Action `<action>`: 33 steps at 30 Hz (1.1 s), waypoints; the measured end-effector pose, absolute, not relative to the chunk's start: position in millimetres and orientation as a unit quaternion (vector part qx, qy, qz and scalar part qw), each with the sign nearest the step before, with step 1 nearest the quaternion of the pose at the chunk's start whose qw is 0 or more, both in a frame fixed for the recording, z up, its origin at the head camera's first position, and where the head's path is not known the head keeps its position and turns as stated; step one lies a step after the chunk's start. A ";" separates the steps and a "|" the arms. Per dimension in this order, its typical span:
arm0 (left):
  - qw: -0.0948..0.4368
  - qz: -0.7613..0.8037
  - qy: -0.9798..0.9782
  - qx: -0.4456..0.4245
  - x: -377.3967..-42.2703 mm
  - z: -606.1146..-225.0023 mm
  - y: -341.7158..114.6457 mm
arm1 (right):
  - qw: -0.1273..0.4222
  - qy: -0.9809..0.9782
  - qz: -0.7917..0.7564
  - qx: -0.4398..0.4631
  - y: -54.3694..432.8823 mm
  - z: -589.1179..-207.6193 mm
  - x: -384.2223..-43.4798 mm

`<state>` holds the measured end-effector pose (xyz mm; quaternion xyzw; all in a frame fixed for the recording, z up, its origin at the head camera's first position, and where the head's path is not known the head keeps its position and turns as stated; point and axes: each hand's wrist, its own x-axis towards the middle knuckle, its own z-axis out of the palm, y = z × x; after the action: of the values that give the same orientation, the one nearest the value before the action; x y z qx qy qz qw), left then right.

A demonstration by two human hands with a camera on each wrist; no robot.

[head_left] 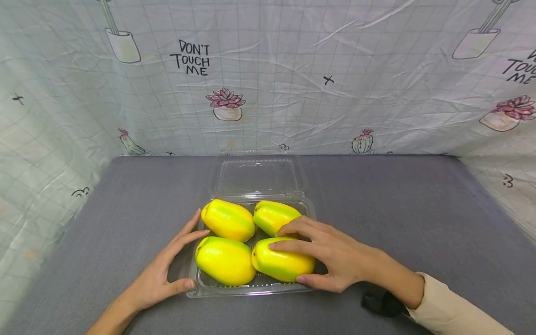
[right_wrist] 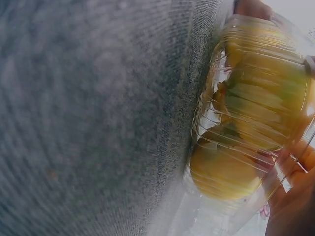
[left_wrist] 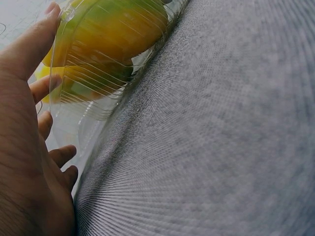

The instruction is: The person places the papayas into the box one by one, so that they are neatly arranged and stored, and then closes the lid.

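Sitting two by two in a clear plastic box (head_left: 251,292) on the grey worktop (head_left: 402,209), four yellow-green fruits (head_left: 228,263) pretty much fill it, and the lid (head_left: 258,179) is open on the far side. The right hand (head_left: 337,253) has the near-right fruit (head_left: 280,269) between its thumb and bent fingers. The left hand (head_left: 157,274) is spread wide along the box's left side, thumb on the rim by the near corner. Printed cloth (head_left: 276,56) hangs behind it all, fwiw.

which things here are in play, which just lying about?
In play:
four yellow-green fruits
clear container, lid open
left hand, at container's side
right hand, gripping near-right fruit

Not in play:
grey tabletop
printed cloth
dark object by right wrist, unclear
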<state>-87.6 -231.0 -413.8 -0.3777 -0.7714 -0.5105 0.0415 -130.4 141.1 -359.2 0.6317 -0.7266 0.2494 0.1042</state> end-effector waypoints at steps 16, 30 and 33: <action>0.042 -0.507 -0.775 -0.375 -86.9 -415.2 -230.8 | 0.104 -0.711 0.246 0.651 141.8 -360.9 -136.8; 0.043 -0.505 -0.777 -0.373 -85.8 -414.4 -229.9 | 0.105 -0.714 0.194 0.665 144.5 -358.7 -140.8; 0.044 -0.505 -0.776 -0.374 -85.6 -414.9 -230.0 | 0.101 -0.718 0.188 0.663 144.7 -359.0 -140.7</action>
<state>-85.6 -230.0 -414.9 -0.3742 -0.7765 -0.5051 0.0438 -140.7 144.7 -359.0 0.6627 -0.7179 0.1879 0.1011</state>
